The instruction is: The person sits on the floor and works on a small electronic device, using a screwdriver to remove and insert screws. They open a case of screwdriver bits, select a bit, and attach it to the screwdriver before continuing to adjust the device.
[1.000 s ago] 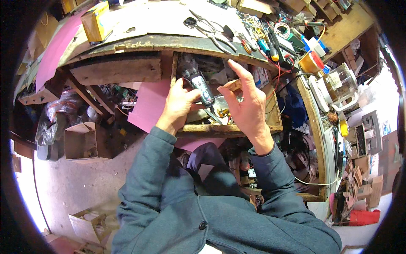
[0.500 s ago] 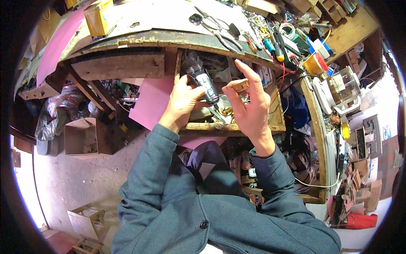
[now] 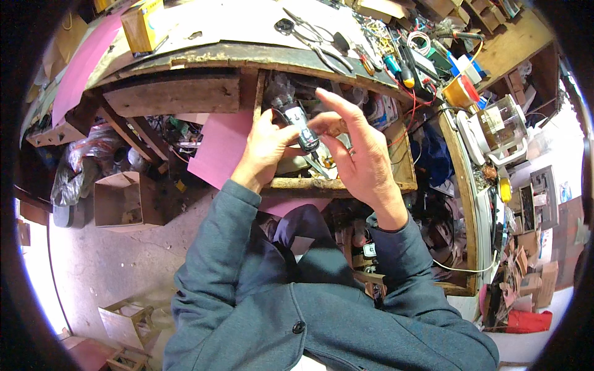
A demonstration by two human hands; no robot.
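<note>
My left hand [image 3: 263,148] is closed round the side of a black oblong device [image 3: 300,127] with a pale label. It is held tilted above an open wooden drawer [image 3: 322,185]. Clear crumpled plastic shows by its upper end, and a short dark cord stub seems to stick out at the lower end. Beside it is my right hand [image 3: 362,151], its index finger stretched upward. The thumb and a bent finger come up to the device's right side; whether they touch it I cannot tell. I make out nothing held in the right hand.
Pliers [image 3: 334,60] lie on the white-topped bench by a yellow box [image 3: 142,28]. Tangled wires and tools crowd the bench's right end. A clear glass jug [image 3: 498,123] stands at the right. Pink sheet [image 3: 216,148] hangs left of the drawer, above an open cardboard box [image 3: 127,201].
My right hand has moved left and closer to the device, its index finger now overlapping the drawer's middle. The left hand and the device stay nearly where they were.
</note>
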